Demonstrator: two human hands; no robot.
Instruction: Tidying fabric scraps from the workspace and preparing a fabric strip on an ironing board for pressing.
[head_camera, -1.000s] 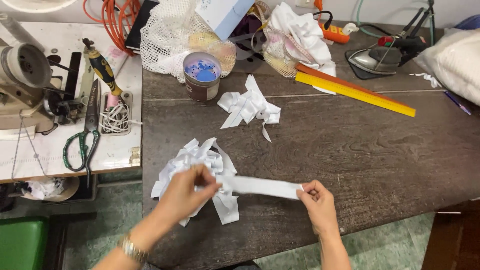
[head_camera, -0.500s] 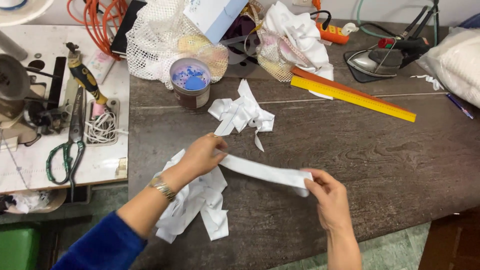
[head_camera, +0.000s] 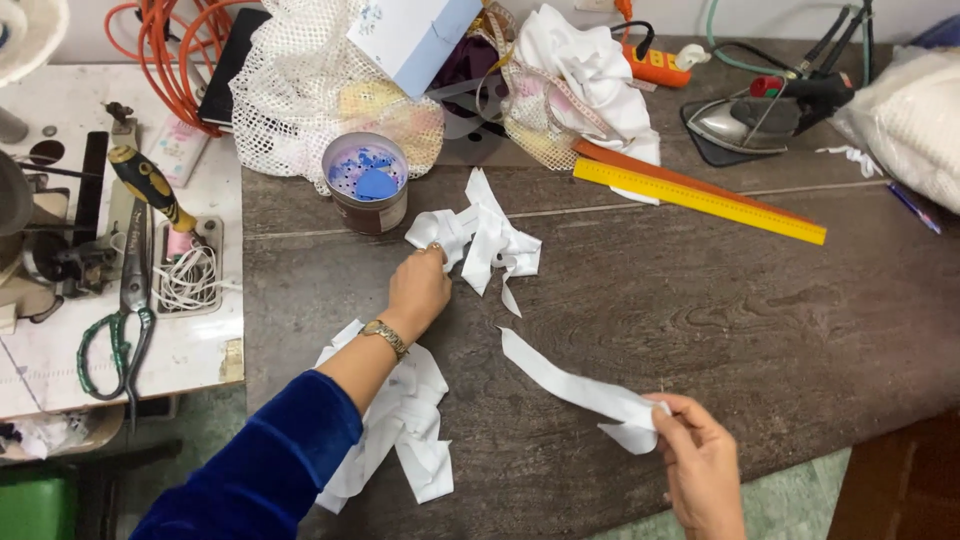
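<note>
- My left hand (head_camera: 420, 288) reaches across the desk (head_camera: 700, 300) to the far heap of white strips (head_camera: 485, 240). The fingers are curled, their tips at the heap's near-left edge; I cannot tell whether they have closed on a strip.
- My right hand (head_camera: 700, 460) is at the near right, finger and thumb pinched on one end of a long white strip (head_camera: 570, 385).
- That strip runs from my right hand up and to the left, its free end pointing toward my left hand but apart from it. Its long axis lies slantwise across the desk.
- The far heap lies just beyond and to the right of my left hand, well apart from my right; the left is clearly the nearer.
- A second heap of white strips (head_camera: 400, 430) lies near me, partly under my left forearm.
- Further off: a tin (head_camera: 365, 185) of blue bits left of the far heap, a yellow ruler (head_camera: 700, 200) to the right, and scissors (head_camera: 125, 320) on the left.
</note>
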